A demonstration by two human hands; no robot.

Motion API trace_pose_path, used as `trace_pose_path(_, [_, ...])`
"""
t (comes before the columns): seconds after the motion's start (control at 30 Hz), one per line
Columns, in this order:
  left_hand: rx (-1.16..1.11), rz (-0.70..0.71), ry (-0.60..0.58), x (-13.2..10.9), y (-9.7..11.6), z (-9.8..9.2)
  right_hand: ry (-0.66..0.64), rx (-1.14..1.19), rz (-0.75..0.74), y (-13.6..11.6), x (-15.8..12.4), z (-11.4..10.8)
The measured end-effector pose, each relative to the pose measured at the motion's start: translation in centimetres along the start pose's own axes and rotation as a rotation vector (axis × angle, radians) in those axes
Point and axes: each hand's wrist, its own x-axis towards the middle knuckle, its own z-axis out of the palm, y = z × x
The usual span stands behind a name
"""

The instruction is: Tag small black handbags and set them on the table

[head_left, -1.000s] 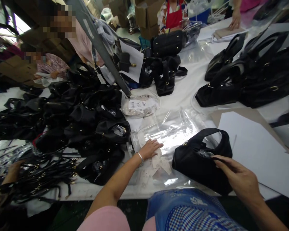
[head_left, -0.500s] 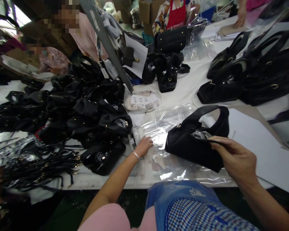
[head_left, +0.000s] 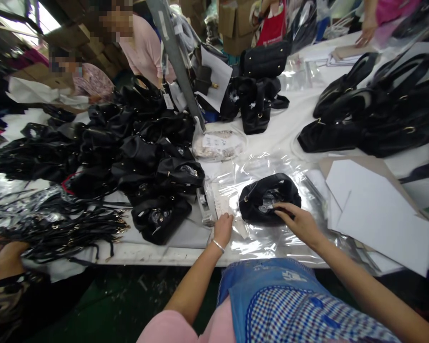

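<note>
A small black handbag lies on a stack of clear plastic bags near the table's front edge, its top open and crumpled plastic showing inside. My right hand is closed on the bag's near rim at its opening. My left hand rests just left of the bag, fingers curled together on the plastic and on the pale paper tags lying there. What those fingers pinch is hidden.
A heap of black handbags fills the left side, with a bundle of black straps before it. White sheets lie right, larger black bags behind them. A packet of tags and a slanted metal post stand ahead. Other people work around the table.
My right hand lifted the black handbag, carried it left and set it down on the plastic. My left hand slid back toward the table's front edge and curled its fingers.
</note>
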Motion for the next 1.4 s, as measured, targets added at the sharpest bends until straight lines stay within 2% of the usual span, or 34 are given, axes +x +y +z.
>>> trace_pose_path(0.13, [-0.003,-0.007,0.014,0.9,-0.1,-0.3,0.025,0.007,-0.054,-1.7,-1.0,-1.2])
trace_pose_path(0.27, [-0.051,0.020,0.047,0.8,-0.1,-2.1,0.102,-0.004,-0.125,-3.3,-2.8,-1.4])
trace_pose_path(0.33, [-0.075,0.022,0.066,0.3,0.1,-3.4,0.066,0.036,-0.162,-4.1,-3.6,-0.7])
trace_pose_path(0.4, [-0.123,0.022,0.065,-0.4,0.6,-5.0,-0.026,0.110,-0.191,-4.7,-3.8,0.7])
trace_pose_path(0.47, [-0.254,0.049,0.052,-1.0,1.3,-6.8,-0.121,0.178,-0.227,-5.3,-3.3,2.5])
trace_pose_path(0.57, [-0.532,0.166,0.054,-1.9,2.8,-9.4,-0.195,0.260,-0.271,-6.2,-1.8,4.9])
trace_pose_path(0.63, [-0.640,0.246,0.073,-2.5,3.9,-10.9,-0.231,0.332,-0.234,-6.8,-0.9,5.6])
trace_pose_path(0.7, [-0.687,0.290,0.095,-3.2,4.6,-12.2,-0.279,0.402,-0.153,-7.4,-0.5,5.5])
trace_pose_path(0.83, [-0.696,0.278,0.169,-4.1,4.3,-13.6,-0.289,0.454,0.029,-8.1,-1.2,3.3])
trace_pose_path(0.9, [-0.711,0.225,0.190,-4.2,3.8,-13.5,-0.227,0.432,0.125,-8.2,-1.7,2.0])
trace_pose_path(0.97, [-0.763,0.172,0.192,-3.8,3.6,-13.0,-0.159,0.348,0.155,-8.1,-1.8,1.0])
trace_pose_path(1.1, [-0.952,0.132,0.166,-1.9,4.3,-10.9,-0.048,0.117,0.063,-8.0,-0.9,0.0])
trace_pose_path(1.17, [-1.032,0.099,0.190,-0.4,4.5,-9.5,0.007,0.026,0.035,-8.0,-0.2,-0.3])
trace_pose_path(1.3, [-0.912,-0.021,0.328,2.8,4.6,-6.3,0.091,-0.086,-0.021,-8.0,1.3,-0.5])
trace_pose_path(1.4, [-0.842,-0.057,0.335,4.7,4.6,-4.4,0.142,-0.111,-0.059,-8.2,2.3,-0.3])
